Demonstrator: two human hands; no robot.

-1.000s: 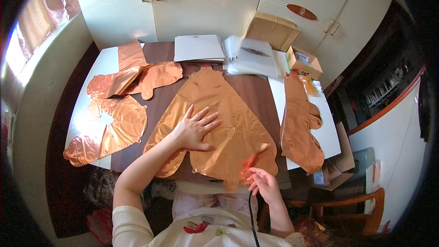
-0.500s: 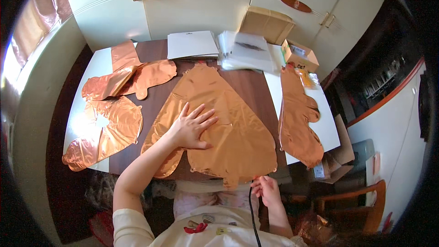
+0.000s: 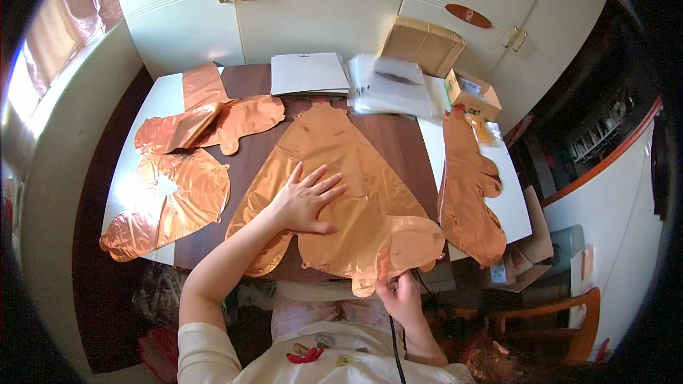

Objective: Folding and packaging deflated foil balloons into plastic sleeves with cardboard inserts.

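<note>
A large flat copper-coloured foil balloon (image 3: 341, 192), roughly triangular, lies across the middle of the table. On its centre my left hand (image 3: 307, 203) rests palm down, fingers spread. At the near edge, beside the short neck tab, my right hand (image 3: 400, 297) pinches the foil with thumb and fingers. A rounded flap (image 3: 416, 242) of foil lies over the balloon's lower right corner, and a reddish streak shows beside the fingers. A black cord (image 3: 395, 345) runs up from the lower edge past my right hand; where it ends is hidden.
Crumpled foil pieces (image 3: 181, 192) lie on the left, and another foil shape (image 3: 469, 192) on the right. Along the back stand white cards (image 3: 309, 75), clear plastic sleeves (image 3: 391, 89) and a small open box (image 3: 477, 103). A wooden chair (image 3: 548, 306) is at lower right.
My right hand has moved slightly left to the neck tab. The foil's lower right part now shows a rounded flap. My left hand stays on the balloon; the whole view has shifted a little.
</note>
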